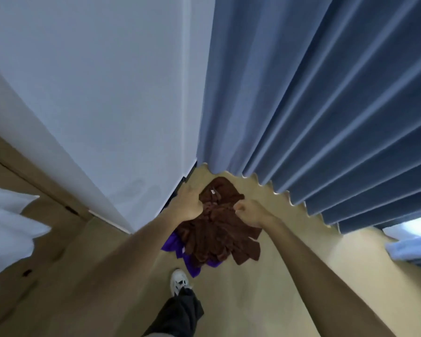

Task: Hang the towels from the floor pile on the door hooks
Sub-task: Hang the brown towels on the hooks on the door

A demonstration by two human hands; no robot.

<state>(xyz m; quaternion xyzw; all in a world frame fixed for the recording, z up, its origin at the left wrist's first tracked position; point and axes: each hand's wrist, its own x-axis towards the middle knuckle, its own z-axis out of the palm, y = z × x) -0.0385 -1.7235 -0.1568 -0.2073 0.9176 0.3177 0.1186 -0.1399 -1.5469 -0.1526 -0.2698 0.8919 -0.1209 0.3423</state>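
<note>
Brown towel (216,229) bunched atop purple towel (180,251), floor corner by curtain (326,117). Your left hand (188,204) and right hand (249,211) each clutch its upper edge, fingers curled, ready to lift.

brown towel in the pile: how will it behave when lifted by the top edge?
Probably floppy: the brown towel lies crumpled in deep folds, so it should drape and unfurl downward. Likely light, soft terry, easy to pinch; left hand and right hand already bunch it. It overlaps the purple towel, which might drag along.
</note>
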